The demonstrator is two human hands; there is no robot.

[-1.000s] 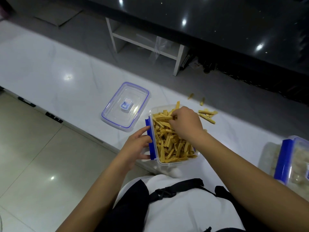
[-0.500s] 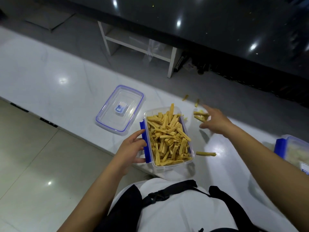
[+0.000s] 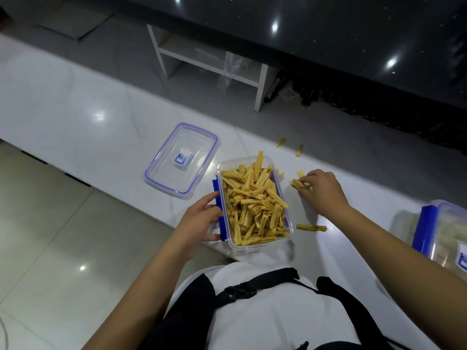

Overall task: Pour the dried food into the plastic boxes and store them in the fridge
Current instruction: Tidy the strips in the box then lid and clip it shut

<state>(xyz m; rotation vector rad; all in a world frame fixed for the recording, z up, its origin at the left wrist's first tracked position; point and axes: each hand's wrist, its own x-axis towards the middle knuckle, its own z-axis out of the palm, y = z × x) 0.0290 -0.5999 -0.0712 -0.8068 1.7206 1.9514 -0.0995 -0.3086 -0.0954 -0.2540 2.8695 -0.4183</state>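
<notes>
White ledge (image 3: 75, 117), box (image 3: 255, 245), lid (image 3: 181, 160), loose sticks (image 3: 311, 227)

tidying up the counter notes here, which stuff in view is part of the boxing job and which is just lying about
Part of the job:
- open box of dried sticks, held by the left hand
- its lid on the counter
- spilled sticks, some pinched by the right hand
- second box, already lidded

Just lying about:
- white shelf unit
- clear bag on it

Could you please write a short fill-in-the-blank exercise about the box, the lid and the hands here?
1. The left hand holds the box by its ____ clip.
2. The lid lies to the ____ of the box.
3. The right hand pinches loose ____ on the counter.

Missing words: blue; left; sticks
</notes>
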